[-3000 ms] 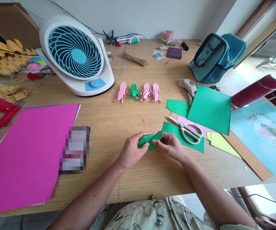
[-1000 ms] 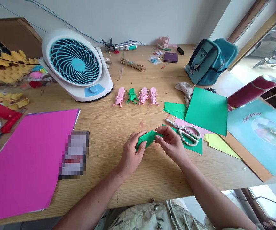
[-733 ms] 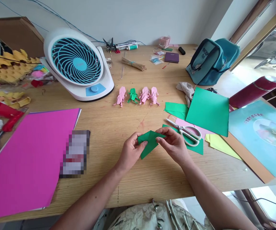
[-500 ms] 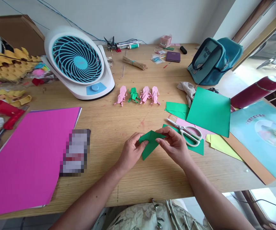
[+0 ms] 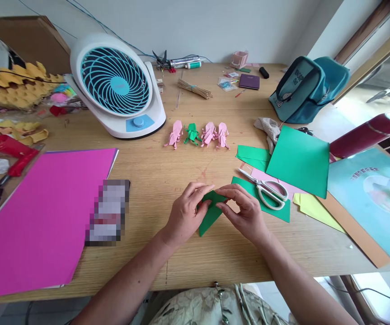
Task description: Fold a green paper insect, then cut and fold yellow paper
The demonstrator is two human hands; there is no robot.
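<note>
Between my two hands is a folded piece of green paper (image 5: 211,217), its pointed lower end hanging toward me. My left hand (image 5: 188,212) pinches its left upper edge between thumb and fingers. On the opposite edge, my right hand (image 5: 244,208) grips the paper the same way, and fingers hide part of the top. White-handled scissors (image 5: 270,192) lie right of my right hand, on green paper (image 5: 281,215) and pink paper. Farther back stand folded paper figures: a green one (image 5: 192,134) among pink ones (image 5: 175,134).
Magenta sheets (image 5: 42,216) and a blurred-out phone-like object (image 5: 108,212) lie on the left. Behind them stands a white and blue fan (image 5: 120,85). At right are a large green sheet (image 5: 299,160), a dark red flask (image 5: 367,135), a teal bag (image 5: 306,90) and yellow paper (image 5: 320,212).
The green paper has tilted and sunk slightly toward me. My fingers have closed in over its top edge, hands nearer together. The whole view has shifted a little.
</note>
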